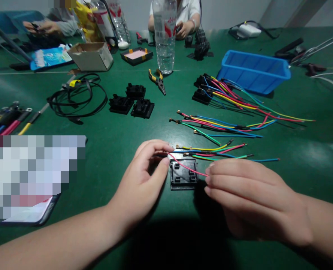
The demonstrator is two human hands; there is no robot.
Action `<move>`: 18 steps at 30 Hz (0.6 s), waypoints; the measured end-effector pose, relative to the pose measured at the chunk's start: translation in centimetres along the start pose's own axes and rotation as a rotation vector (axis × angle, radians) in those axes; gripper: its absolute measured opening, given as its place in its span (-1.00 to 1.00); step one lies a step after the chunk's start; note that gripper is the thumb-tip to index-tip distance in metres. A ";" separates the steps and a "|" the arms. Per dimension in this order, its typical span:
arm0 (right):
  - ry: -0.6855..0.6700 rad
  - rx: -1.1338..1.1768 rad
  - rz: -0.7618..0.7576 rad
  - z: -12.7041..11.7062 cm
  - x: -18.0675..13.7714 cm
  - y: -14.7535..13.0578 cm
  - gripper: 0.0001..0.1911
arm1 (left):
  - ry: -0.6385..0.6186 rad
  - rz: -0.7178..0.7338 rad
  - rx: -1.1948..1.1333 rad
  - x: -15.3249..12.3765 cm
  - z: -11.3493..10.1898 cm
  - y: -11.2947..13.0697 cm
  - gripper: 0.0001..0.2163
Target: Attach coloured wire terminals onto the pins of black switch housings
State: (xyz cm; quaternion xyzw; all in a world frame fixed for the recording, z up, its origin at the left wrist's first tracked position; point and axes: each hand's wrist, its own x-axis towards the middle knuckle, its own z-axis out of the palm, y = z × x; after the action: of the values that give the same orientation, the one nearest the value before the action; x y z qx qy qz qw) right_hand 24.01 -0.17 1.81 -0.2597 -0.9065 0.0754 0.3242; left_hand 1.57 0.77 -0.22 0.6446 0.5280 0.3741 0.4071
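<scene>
A thin red wire (184, 165) runs between my two hands, just above a black plastic base (183, 174) on the green table. My left hand (146, 172) pinches one end of it near the base's upper left corner; its fingertips partly hide that end. The other end is between the fingertips of my right hand (247, 191), right of the base. Just beyond the base lie loose coloured wires (211, 152) with small brass terminals at their left ends. More loose wires (225, 125) lie behind those.
Several black plastic parts (131, 101) sit left of yellow-handled pliers (158, 80). Black bases with wires attached (202, 93) lie before a blue bin (254, 73). A water bottle (165, 45) stands at centre back; a coiled cable (79, 97) lies left. Two people work across the table.
</scene>
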 end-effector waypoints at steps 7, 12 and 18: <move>-0.005 0.065 -0.037 0.5 -0.6 1.6 -0.62 | 0.003 -0.025 0.012 0.0 -0.1 0.2 -0.92; 0.199 0.282 0.320 1.8 -1.7 2.6 -0.54 | 0.048 -0.086 -0.073 0.0 0.1 0.5 -0.93; -0.041 0.280 0.356 1.7 -1.0 2.8 -0.51 | 0.049 -0.128 -0.165 -0.1 0.2 0.4 -0.94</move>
State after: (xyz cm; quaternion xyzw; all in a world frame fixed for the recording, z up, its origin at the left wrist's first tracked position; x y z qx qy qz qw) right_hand 24.75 1.73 -0.92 -0.3663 -0.8336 0.2617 0.3201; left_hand 1.94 0.60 0.08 0.5644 0.5451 0.4056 0.4688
